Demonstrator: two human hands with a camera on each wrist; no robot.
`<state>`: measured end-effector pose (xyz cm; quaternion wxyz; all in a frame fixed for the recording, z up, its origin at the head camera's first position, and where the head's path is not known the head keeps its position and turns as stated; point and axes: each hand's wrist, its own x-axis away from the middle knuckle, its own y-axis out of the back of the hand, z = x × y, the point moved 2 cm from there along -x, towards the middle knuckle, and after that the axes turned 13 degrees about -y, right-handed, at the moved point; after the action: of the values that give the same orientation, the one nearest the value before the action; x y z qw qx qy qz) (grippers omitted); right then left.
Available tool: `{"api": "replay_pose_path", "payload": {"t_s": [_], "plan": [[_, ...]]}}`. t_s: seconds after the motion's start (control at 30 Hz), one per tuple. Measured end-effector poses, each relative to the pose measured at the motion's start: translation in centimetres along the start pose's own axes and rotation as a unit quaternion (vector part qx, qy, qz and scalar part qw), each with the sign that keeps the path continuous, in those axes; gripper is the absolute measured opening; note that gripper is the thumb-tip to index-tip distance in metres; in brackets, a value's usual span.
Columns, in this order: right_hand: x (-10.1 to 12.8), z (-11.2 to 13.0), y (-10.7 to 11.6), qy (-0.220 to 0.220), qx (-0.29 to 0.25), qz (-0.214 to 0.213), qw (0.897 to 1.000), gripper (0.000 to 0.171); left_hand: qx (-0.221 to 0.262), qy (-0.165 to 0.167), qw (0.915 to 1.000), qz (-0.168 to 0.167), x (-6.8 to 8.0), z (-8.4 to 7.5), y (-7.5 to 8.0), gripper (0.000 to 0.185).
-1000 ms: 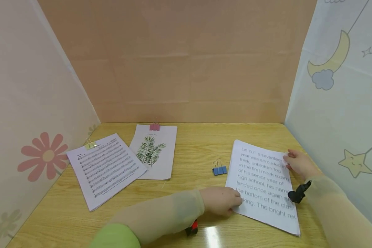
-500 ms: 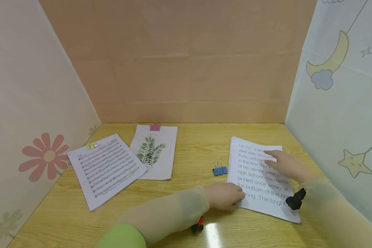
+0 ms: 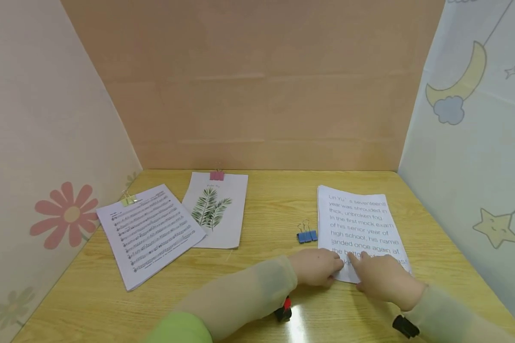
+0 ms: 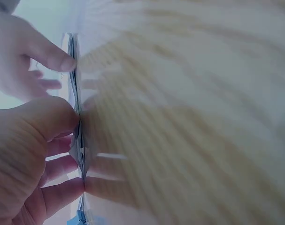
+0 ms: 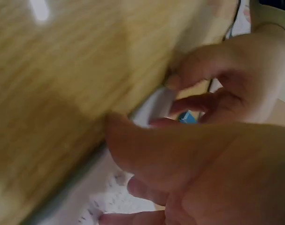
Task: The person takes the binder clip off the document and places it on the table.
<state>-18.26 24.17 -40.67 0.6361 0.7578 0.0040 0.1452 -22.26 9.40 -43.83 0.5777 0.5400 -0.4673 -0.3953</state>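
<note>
While the sheet music [image 3: 150,234] with its yellow clip lies at the left of the wooden counter [image 3: 266,209] and the leaf print [image 3: 216,209] sits just right of it, a blue binder clip [image 3: 306,235] rests at centre, just beside the text pages [image 3: 360,228]. At lower centre the left hand [image 3: 317,267] pinches the bottom-left corner of that stack, thumb over the edge. Just right of it, the right hand [image 3: 384,281] presses down on the bottom edge, its fingers only loosely bent.
</note>
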Motion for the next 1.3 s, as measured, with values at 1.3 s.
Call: {"api": "replay_pose_path", "payload": {"t_s": [1.3], "plan": [[-1.9, -6.8, -1.9, 0.018, -0.050, 0.013, 0.998, 0.052, 0.067, 0.008, 0.9959, -0.061, 11.4, 1.3, 1.0, 0.032]]}}
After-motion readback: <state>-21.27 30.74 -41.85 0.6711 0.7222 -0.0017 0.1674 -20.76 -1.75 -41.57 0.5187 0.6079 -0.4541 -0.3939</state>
